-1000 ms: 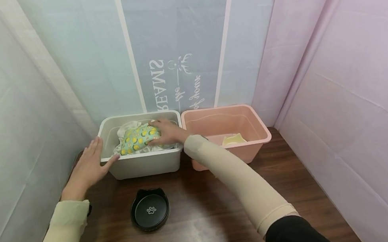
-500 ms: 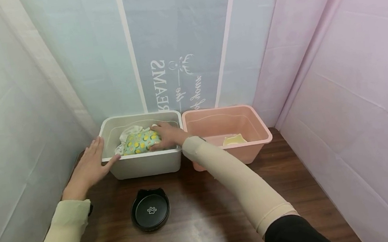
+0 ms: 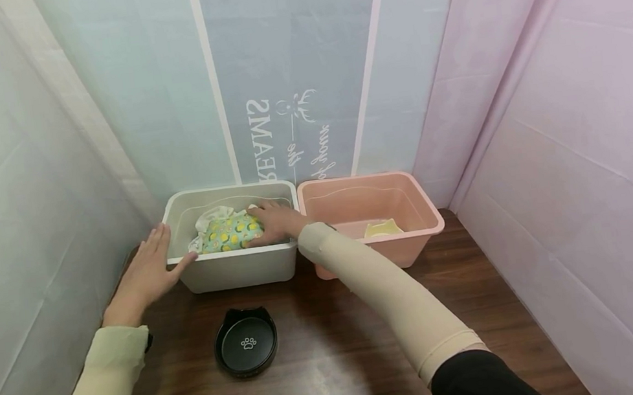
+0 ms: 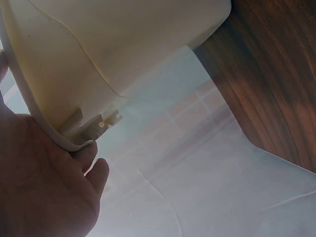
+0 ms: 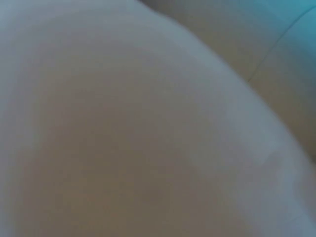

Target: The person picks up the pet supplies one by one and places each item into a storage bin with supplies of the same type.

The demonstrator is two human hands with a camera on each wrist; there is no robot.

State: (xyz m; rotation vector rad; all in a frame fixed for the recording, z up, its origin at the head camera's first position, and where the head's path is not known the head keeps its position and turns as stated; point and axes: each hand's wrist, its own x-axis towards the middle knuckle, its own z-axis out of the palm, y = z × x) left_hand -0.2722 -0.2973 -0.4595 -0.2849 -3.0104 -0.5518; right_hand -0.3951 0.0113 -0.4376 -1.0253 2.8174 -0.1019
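A mint-green cloth with yellow lemons lies in the white bin, over crumpled white cloth. My right hand reaches into that bin from the right and holds the lemon-print cloth by its right end, thumb toward the near side and fingers toward the far side. At the bin's left front corner, my left hand rests against the rim with its fingers straight and the thumb along the front edge. The left wrist view shows the left hand right at the rim. Blurred pale cloth fills most of the right wrist view.
A pink bin stands right beside the white one, with a pale yellow dish inside it. Nearer on the dark wooden surface sits a black cat-eared bowl with a paw print. Curtain-like sheets enclose the back and sides.
The lemon-print cloth has settled slightly lower and to the right in the white bin, my right hand staying on it. My left hand has kept its place.
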